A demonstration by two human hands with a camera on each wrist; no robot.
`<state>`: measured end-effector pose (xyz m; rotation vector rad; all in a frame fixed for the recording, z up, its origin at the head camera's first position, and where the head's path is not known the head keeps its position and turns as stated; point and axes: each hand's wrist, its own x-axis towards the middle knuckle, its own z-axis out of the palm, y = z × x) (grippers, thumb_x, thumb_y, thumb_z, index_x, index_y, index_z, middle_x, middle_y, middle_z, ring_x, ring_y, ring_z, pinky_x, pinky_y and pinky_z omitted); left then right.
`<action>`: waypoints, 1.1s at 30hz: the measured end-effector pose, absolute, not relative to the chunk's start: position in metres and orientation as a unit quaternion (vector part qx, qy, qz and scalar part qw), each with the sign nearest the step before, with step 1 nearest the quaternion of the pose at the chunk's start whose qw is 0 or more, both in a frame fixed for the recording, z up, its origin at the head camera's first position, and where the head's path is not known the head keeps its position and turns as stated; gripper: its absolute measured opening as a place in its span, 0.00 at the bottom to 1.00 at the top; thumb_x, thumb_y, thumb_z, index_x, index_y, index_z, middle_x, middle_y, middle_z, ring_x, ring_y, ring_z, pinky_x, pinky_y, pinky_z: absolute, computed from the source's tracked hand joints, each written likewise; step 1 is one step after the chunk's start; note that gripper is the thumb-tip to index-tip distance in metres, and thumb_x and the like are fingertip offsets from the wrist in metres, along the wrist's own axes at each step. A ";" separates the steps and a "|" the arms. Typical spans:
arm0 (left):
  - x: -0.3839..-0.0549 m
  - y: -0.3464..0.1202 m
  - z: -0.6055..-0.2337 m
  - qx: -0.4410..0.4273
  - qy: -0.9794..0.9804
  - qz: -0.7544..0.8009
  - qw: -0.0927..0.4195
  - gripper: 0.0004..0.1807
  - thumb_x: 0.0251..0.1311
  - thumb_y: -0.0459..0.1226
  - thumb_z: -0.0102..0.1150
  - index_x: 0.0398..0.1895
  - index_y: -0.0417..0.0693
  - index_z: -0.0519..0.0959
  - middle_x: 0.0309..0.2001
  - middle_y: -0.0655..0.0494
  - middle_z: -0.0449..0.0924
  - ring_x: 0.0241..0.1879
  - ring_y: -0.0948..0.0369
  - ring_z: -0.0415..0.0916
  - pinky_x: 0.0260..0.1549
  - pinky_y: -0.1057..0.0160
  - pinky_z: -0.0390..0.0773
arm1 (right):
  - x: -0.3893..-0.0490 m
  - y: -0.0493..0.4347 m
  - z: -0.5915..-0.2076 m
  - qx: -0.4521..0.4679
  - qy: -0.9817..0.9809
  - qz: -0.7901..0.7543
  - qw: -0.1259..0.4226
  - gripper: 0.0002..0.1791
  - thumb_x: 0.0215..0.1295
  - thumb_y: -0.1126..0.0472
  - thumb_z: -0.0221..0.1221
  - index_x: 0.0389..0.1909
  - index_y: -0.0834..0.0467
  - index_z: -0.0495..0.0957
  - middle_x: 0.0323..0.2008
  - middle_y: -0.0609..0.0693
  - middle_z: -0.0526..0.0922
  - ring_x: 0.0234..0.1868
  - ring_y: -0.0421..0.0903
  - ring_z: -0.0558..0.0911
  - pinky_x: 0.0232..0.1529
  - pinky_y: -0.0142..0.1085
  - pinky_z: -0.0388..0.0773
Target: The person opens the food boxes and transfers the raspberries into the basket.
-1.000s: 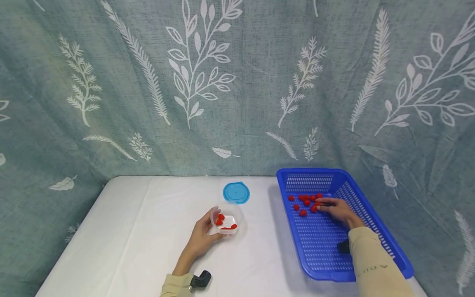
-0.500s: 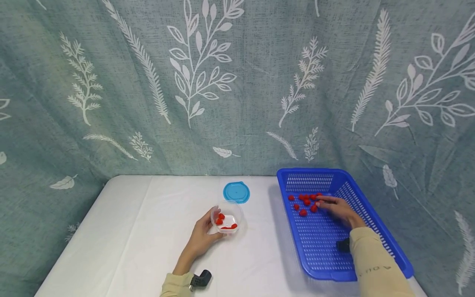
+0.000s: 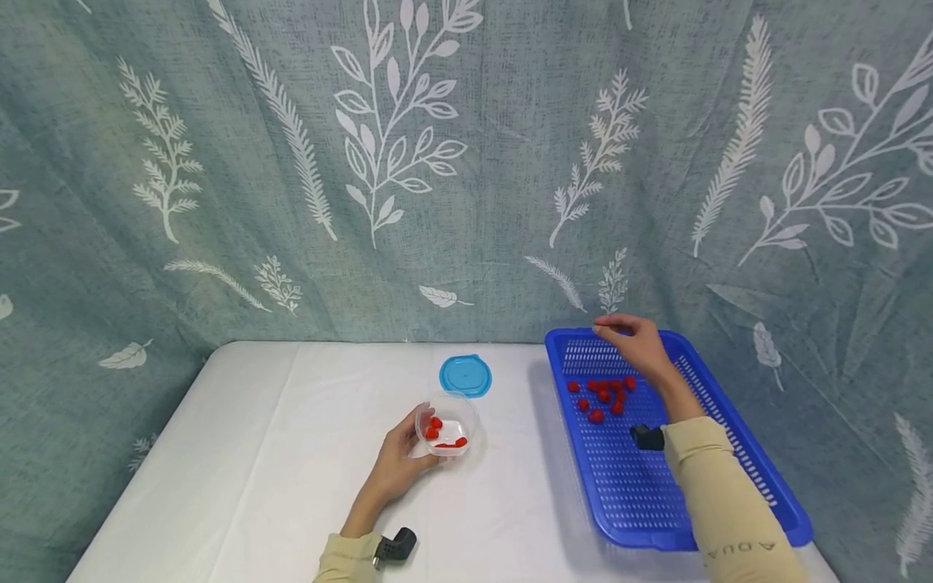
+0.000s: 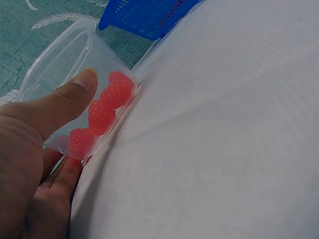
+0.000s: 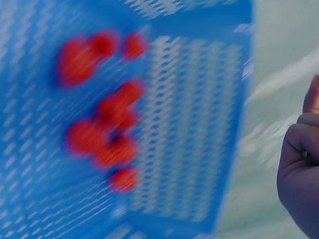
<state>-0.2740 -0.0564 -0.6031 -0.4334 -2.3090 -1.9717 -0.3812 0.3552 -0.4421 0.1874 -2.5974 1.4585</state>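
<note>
My left hand (image 3: pixel 401 465) grips a clear plastic tub (image 3: pixel 466 413) from its left side, thumb against the wall in the left wrist view. Several red raspberries (image 4: pixel 102 115) lie in the bottom of the tub. Above the far end of a blue plastic basket (image 3: pixel 627 502), my right hand (image 3: pixel 637 344) is raised with thumb and fingers pinched together. A sliver of red shows at those fingertips, seemingly a raspberry mostly hidden by the fingers. Loose raspberries (image 3: pixel 596 416) lie on the basket floor, blurred in the right wrist view.
A blue round lid (image 3: pixel 465 376) lies flat on the white-covered table (image 3: pixel 277 461), just behind the tub. The basket's raised walls stand at the table's right side. Behind everything hangs a grey-green curtain (image 3: pixel 496 178) with white leaf prints.
My right hand has risen from among the raspberries to above the basket's far wall, its fingers pinched. The left hand and tub have stayed in place.
</note>
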 end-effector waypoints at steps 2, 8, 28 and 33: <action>-0.275 -0.057 -0.604 -0.147 -0.746 -0.648 0.039 0.48 0.48 0.26 0.76 0.75 0.40 0.64 0.69 0.40 0.73 0.73 0.46 0.66 0.72 0.53 0.63 | -0.379 0.340 -0.429 0.082 -0.863 0.496 0.061 0.24 0.71 0.50 0.62 0.57 0.65 0.80 0.46 0.44 0.85 0.50 0.35 0.78 0.53 0.33 0.76; -0.273 -0.056 -0.602 -0.152 -0.749 -0.643 0.037 0.49 0.49 0.27 0.76 0.76 0.38 0.62 0.69 0.39 0.72 0.73 0.46 0.65 0.73 0.53 0.62 | -0.367 0.299 -0.403 0.137 -0.854 0.502 0.008 0.22 0.71 0.50 0.62 0.57 0.61 0.81 0.56 0.56 0.84 0.65 0.51 0.75 0.67 0.51 0.72; -0.273 -0.059 -0.602 -0.143 -0.749 -0.645 0.046 0.49 0.48 0.29 0.78 0.75 0.39 0.64 0.69 0.42 0.72 0.73 0.47 0.65 0.71 0.51 0.64 | -0.317 0.172 -0.375 0.223 -0.769 0.599 0.021 0.13 0.74 0.58 0.60 0.52 0.59 0.85 0.45 0.55 0.89 0.24 0.33 0.72 0.26 0.29 0.66; -0.274 -0.057 -0.600 -0.142 -0.754 -0.640 0.043 0.49 0.48 0.31 0.79 0.75 0.42 0.64 0.69 0.44 0.73 0.73 0.48 0.66 0.71 0.51 0.64 | -0.304 0.161 -0.417 0.171 -0.775 0.608 0.023 0.13 0.72 0.57 0.62 0.49 0.59 0.86 0.44 0.54 0.89 0.38 0.38 0.81 0.34 0.28 0.76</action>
